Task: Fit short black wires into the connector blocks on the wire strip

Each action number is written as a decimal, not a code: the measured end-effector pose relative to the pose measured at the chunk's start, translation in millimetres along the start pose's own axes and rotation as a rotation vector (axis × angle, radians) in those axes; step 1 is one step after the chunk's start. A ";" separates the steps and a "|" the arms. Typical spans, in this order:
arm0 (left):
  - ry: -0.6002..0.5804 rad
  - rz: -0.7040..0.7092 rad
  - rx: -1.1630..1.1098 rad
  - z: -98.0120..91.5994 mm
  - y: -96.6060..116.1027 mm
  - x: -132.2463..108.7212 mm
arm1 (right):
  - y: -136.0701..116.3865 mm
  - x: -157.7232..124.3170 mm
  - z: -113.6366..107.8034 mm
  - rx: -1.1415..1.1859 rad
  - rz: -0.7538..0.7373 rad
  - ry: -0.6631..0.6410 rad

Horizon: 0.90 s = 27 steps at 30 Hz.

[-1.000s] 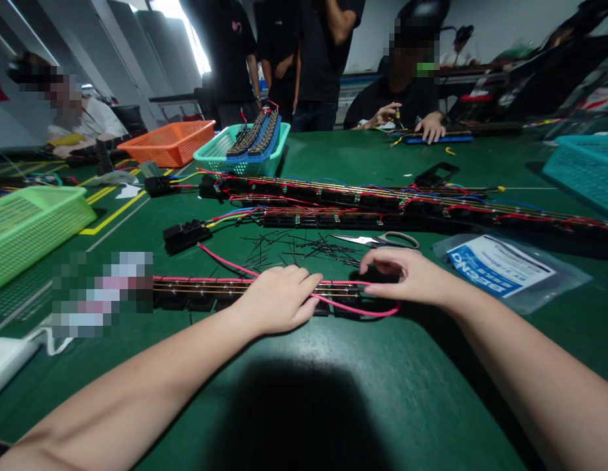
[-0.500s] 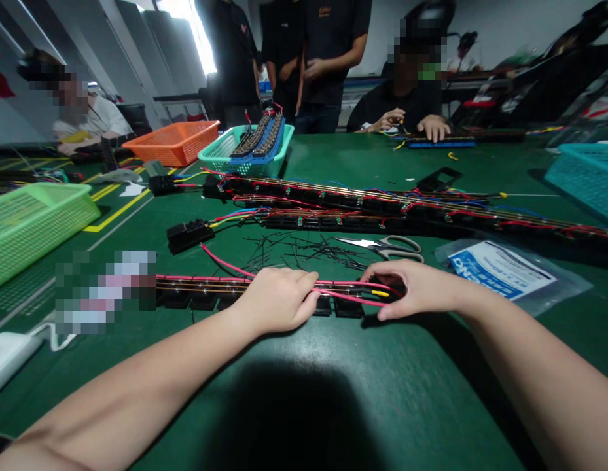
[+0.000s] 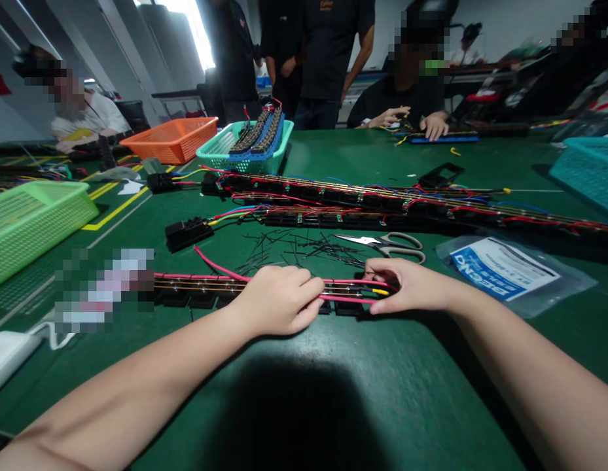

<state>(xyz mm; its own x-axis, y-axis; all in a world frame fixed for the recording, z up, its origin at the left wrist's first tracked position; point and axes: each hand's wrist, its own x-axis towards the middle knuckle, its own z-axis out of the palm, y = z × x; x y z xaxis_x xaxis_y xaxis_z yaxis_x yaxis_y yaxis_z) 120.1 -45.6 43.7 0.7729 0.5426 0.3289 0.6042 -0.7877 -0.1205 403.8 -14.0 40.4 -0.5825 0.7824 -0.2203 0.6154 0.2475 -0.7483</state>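
Observation:
A black strip with brown rods and red wires (image 3: 200,288) lies across the green table in front of me. My left hand (image 3: 286,299) is closed over its middle, pressing the red wire along it. Around the strip's right end curls my right hand (image 3: 394,286), its thumb in front and fingers behind, gripping the end with the looped red wire. A yellow-tipped wire (image 3: 379,292) shows between thumb and fingers. The red wire's loose left end (image 3: 210,260) sticks up behind the strip.
Scissors (image 3: 382,245) and scattered black ties (image 3: 304,248) lie behind the strip, with a plastic bag (image 3: 510,268) at right. Farther back are long wired strips (image 3: 333,190), a black connector (image 3: 188,232), a green basket (image 3: 33,222) and an orange basket (image 3: 171,140). People are beyond.
My right hand has shifted slightly left and closed in on the strip's end. My left hand has slid slightly right along the strip, and the red wire lies closer along it.

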 end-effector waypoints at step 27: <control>-0.181 -0.220 -0.262 2.8 11.2 12.6 | -5.9 3.4 10.1 -0.058 0.017 0.020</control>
<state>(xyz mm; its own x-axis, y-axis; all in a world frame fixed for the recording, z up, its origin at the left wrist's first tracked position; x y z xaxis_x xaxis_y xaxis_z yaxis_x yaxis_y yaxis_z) 137.2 -46.7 43.9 0.6659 0.7315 0.1465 0.7077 -0.6816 0.1861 392.8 -18.6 37.8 -0.5612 0.7979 -0.2201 0.6553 0.2659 -0.7070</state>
